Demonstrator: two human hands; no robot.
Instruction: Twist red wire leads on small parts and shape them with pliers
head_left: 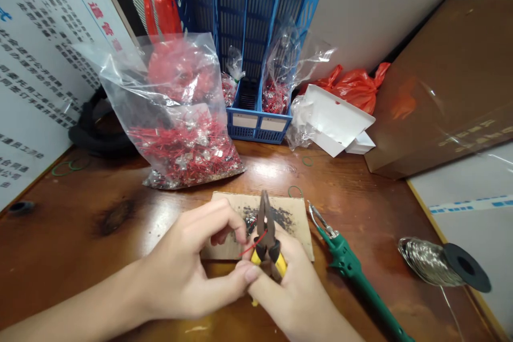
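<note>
My right hand (292,278) is wrapped round a pair of pliers (269,248) with dark jaws and yellow-and-black handles. The jaws point away from me and look nearly closed. A thin red wire (256,244) crosses in front of the jaws. My left hand (192,262) is closed in a pinch at the wire's near end, its thumb against my right hand. A small shiny dark part (250,220) shows beside the jaws, partly hidden by fingers. Below both hands lies a cardboard piece (302,224) with black scorch marks.
A green soldering iron (352,270) and a solder wire spool (433,264) lie right. Behind stand a clear bag of red-wired parts (180,139), a blue divided rack (258,131), a white box (336,117) and a large cardboard carton (444,85).
</note>
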